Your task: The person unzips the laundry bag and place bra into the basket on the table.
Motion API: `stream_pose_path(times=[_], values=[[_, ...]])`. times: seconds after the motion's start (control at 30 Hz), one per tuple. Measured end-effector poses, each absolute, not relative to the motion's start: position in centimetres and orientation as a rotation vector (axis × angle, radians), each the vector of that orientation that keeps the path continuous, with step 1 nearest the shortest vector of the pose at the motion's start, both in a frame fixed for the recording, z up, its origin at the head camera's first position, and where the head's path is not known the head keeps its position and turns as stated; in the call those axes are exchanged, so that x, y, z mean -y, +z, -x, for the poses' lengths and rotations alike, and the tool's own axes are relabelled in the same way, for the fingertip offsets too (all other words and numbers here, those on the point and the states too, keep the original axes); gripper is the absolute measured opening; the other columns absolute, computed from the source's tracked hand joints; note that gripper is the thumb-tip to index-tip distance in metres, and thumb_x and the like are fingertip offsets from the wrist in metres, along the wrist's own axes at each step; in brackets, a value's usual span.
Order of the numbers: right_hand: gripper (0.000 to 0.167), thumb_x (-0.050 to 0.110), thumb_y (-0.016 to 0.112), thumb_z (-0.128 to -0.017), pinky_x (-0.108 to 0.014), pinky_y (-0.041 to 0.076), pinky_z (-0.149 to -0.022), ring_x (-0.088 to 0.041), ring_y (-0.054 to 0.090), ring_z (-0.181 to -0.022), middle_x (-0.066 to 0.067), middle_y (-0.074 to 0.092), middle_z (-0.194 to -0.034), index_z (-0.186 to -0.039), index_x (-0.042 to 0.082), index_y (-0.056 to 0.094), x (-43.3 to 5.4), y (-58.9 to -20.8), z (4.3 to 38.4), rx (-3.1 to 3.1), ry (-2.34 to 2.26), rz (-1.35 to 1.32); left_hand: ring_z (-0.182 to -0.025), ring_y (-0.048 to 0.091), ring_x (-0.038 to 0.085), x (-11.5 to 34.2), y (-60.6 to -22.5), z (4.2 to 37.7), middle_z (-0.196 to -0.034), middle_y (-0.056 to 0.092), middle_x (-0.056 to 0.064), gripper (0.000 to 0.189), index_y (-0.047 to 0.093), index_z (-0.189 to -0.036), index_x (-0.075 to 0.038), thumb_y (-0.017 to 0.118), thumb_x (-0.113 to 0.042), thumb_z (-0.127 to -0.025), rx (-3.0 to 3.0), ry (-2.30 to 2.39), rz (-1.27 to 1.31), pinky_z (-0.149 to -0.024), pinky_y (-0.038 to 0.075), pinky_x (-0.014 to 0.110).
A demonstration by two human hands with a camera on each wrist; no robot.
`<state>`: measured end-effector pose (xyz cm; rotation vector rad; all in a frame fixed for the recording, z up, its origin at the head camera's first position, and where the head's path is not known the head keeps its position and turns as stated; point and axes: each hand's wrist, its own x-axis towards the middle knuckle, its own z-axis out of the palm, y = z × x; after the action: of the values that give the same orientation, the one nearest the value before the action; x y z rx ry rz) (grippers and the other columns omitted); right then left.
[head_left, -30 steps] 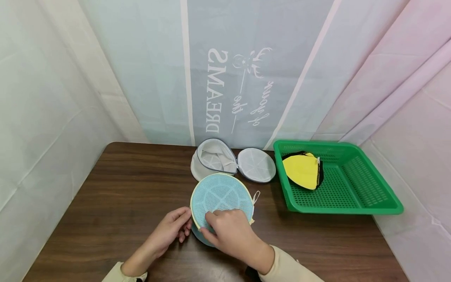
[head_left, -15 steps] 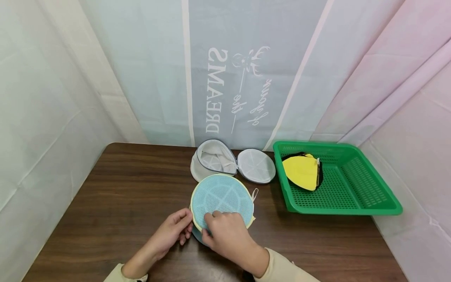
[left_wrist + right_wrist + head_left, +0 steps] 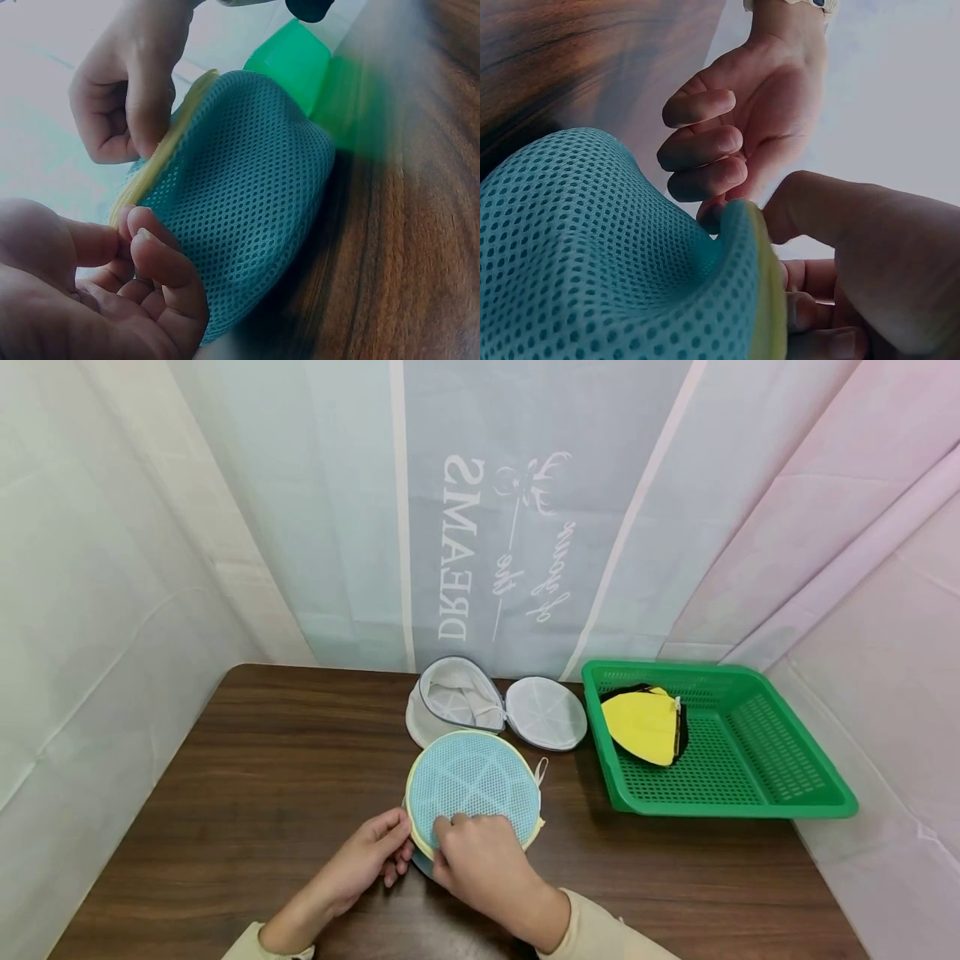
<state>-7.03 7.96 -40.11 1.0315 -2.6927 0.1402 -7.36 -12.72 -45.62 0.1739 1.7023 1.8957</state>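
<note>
In the head view, a round light-blue mesh laundry bag (image 3: 472, 768) with yellow zipper trim and a white loop stands on the wooden table. My left hand (image 3: 367, 852) pinches the trim at its left between thumb and fingertips. Curled at the near edge, my right hand (image 3: 483, 872) holds the trim between thumb and fingers. The left wrist view has the bag's mesh side (image 3: 247, 187) bulging beneath the yellow zipper (image 3: 169, 154). In the right wrist view the mesh (image 3: 592, 247) dips inward near the trim. Whatever lies under my right fingers is hidden.
Behind the bag lies an opened white mesh bag (image 3: 423, 718), its round lid (image 3: 546, 712) flat on the right. A green basket (image 3: 735, 807) at the right contains a yellow and black folded piece (image 3: 641, 724). Curtain-like cloth (image 3: 337, 527) surrounds the table (image 3: 285, 760).
My right hand has shifted slightly left and toward me along the bag's near edge, its thumb drawn in. My left hand keeps its pinch, nearly still.
</note>
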Motion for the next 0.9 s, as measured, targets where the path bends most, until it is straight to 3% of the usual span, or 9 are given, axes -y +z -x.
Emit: stream_pose_path(times=[0.2, 0.37, 0.77, 0.9], values=[[0.037, 0.026, 0.084, -0.069, -0.023, 0.035, -0.037, -0.006, 0.045, -0.046, 0.006, 0.040, -0.055, -0.067, 0.018, 0.048, -8.08, -40.20, 6.91, 2.648, 0.067, -1.027, -0.068, 0.051, 0.009, 12.67, -45.55, 7.29, -0.083, 0.052, 0.001, 0.036, 0.048, -0.100, 0.007, 0.043, -0.026, -0.111, -1.697, 1.877, -0.190, -0.053, 0.045, 0.018], [0.036, 0.023, 0.083, -0.066, -0.022, 0.033, -0.037, -0.005, 0.043, -0.046, 0.007, 0.039, -0.055, -0.067, 0.018, 0.047, -8.19, -40.07, 6.92, 2.634, 0.088, -1.036, -0.068, 0.051, 0.009, 12.62, -45.44, 7.29, -0.083, 0.053, 0.001, 0.031, 0.051, -0.099, 0.000, 0.043, -0.026, -0.111, -1.694, 1.872, -0.183, -0.053, 0.045, 0.018], [0.033, 0.022, 0.082, -0.068, -0.021, 0.034, -0.038, -0.005, 0.044, -0.047, 0.006, 0.040, -0.059, -0.073, 0.017, 0.050, -8.59, -39.79, 6.60, 2.656, 0.105, -1.065, -0.068, 0.051, 0.009, 12.55, -45.15, 7.01, -0.083, 0.053, 0.002, 0.030, 0.052, -0.100, -0.002, 0.042, -0.027, -0.111, -1.692, 1.878, -0.173, -0.054, 0.045, 0.019], [0.038, 0.029, 0.086, -0.068, -0.022, 0.037, -0.038, -0.007, 0.048, -0.049, 0.006, 0.041, -0.059, -0.074, 0.017, 0.051, -8.71, -39.81, 6.54, 2.648, 0.062, -1.060, -0.068, 0.051, 0.009, 12.47, -45.07, 6.90, -0.083, 0.053, 0.001, 0.030, 0.052, -0.099, -0.003, 0.042, -0.028, -0.111, -1.696, 1.870, -0.177, -0.054, 0.045, 0.019]])
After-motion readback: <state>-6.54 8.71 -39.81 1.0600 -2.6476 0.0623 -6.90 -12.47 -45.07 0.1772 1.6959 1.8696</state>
